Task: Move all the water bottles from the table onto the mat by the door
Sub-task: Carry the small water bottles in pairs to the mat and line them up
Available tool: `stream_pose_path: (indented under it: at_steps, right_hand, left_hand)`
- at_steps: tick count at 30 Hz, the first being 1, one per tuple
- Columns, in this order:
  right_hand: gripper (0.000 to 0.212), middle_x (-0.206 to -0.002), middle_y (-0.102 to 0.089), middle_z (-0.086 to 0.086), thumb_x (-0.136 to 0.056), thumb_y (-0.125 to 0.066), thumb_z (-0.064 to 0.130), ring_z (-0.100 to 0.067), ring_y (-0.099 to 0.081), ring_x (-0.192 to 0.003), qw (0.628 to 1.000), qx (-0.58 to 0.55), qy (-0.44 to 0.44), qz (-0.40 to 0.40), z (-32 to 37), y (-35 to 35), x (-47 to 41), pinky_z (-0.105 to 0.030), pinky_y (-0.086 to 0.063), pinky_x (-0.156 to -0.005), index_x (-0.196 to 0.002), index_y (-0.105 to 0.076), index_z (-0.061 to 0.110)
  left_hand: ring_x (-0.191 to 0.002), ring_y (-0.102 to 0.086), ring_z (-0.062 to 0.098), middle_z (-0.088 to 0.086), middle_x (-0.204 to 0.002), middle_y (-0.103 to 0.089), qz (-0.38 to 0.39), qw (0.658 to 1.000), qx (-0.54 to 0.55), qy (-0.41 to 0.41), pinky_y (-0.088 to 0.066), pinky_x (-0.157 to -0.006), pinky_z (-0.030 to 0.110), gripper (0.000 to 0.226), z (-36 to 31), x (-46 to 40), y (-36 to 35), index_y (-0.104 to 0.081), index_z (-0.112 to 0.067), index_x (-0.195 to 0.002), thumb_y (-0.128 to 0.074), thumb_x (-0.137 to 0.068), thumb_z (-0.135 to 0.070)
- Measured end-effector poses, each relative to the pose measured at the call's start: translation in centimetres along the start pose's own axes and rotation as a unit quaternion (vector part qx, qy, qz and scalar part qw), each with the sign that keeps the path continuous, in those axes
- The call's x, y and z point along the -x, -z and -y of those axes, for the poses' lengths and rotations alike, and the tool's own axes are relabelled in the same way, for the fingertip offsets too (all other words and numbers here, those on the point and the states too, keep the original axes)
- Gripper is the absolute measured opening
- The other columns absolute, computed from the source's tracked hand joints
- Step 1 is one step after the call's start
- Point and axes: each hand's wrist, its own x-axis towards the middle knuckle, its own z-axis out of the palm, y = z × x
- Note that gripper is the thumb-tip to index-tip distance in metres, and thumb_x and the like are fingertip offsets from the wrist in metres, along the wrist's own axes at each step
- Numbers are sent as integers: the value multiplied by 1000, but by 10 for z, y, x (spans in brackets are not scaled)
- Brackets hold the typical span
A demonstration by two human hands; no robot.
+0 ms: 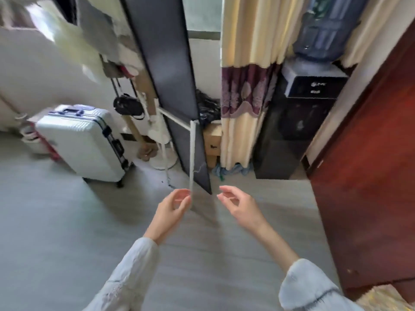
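No small water bottle and no table show in the head view. My left hand [173, 209] and my right hand [238, 204] are both held out over the grey floor, fingers loosely curled and apart, holding nothing. A corner of a yellowish mat [386, 298] shows at the bottom right, beside the dark red wooden door [370, 176]. The picture is blurred by motion.
A tall dark panel on a white frame [177, 104] leans just ahead of my hands. A white suitcase [83, 142] stands at the left. A black water dispenser [298, 122] with a large blue jug [325, 30] stands by the curtain [244, 86]. A cardboard box [212, 142] sits behind.
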Motion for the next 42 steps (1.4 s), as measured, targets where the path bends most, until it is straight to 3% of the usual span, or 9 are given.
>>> stream_pose_path:
  at_steps: [3,8,10,14,18,21,27,35,42]
  right_hand:
    - [23,-92,-65,4,-85,-60,21,-8,-61,-84,997,8,46,67,44,-85,-24,-9,-44,-74,-108,-61,18]
    - [24,-97,-66,5,-86,-58,26,-7,-62,-86,974,20,112,196,124,-244,-46,-9,-46,-72,-110,-60,21]
    - [25,-100,-67,3,-87,-57,26,-8,-63,-88,957,27,144,251,156,-303,-51,-10,-46,-72,-111,-59,21]
    - [24,-96,-66,5,-87,-57,24,-6,-63,-85,922,26,190,336,210,-407,-63,-8,-44,-71,-111,-59,19]
    - [24,-102,-67,1,-88,-56,25,-12,-64,-95,888,22,212,408,250,-502,-81,-24,-49,-81,-111,-57,21]
    - [25,-105,-67,0,-88,-56,26,-12,-63,-94,866,24,239,439,282,-575,-104,-23,-49,-78,-112,-58,21]
    - [26,-105,-68,-3,-88,-55,25,-15,-64,-95,830,19,263,492,355,-704,-164,-27,-49,-81,-113,-57,19]
    - [25,-107,-69,-4,-88,-55,26,-15,-64,-96,795,14,274,540,434,-858,-213,-30,-50,-85,-112,-58,19]
    - [27,-108,-68,-3,-88,-54,28,-13,-64,-99,781,25,289,553,482,-1003,-257,-30,-51,-86,-113,-58,19]
  left_hand:
    - [-85,-62,10,-6,-94,-67,-68,997,6,27,-47,-78,22,10,39,16,82,-61,-27,-95,-56,-88,-21]
    - [-80,-61,2,-7,-91,-65,-186,980,-3,66,-43,-68,2,13,107,45,226,-62,-18,-99,-57,-87,-19]
    - [-81,-59,-2,-7,-92,-65,-237,967,5,91,-43,-70,3,14,131,59,279,-62,-18,-101,-57,-88,-20]
    - [-87,-61,4,-6,-96,-66,-324,936,23,134,-44,-78,15,12,172,85,364,-60,-23,-99,-55,-88,-23]
    - [-93,-59,3,-7,-102,-66,-393,901,31,181,-41,-75,11,16,212,99,438,-59,-23,-103,-53,-89,-27]
    - [-91,-58,3,-5,-103,-66,-438,876,22,200,-41,-76,12,17,241,94,498,-59,-21,-105,-53,-89,-25]
    - [-95,-60,14,4,-103,-67,-505,837,19,210,-48,-91,32,16,283,59,620,-60,-15,-104,-54,-89,-20]
    - [-99,-59,14,3,-103,-66,-558,794,23,241,-45,-93,30,15,344,43,754,-60,-17,-103,-54,-89,-20]
    - [-97,-59,9,-2,-100,-65,-558,789,33,257,-47,-94,32,14,436,16,874,-60,-21,-102,-55,-89,-22]
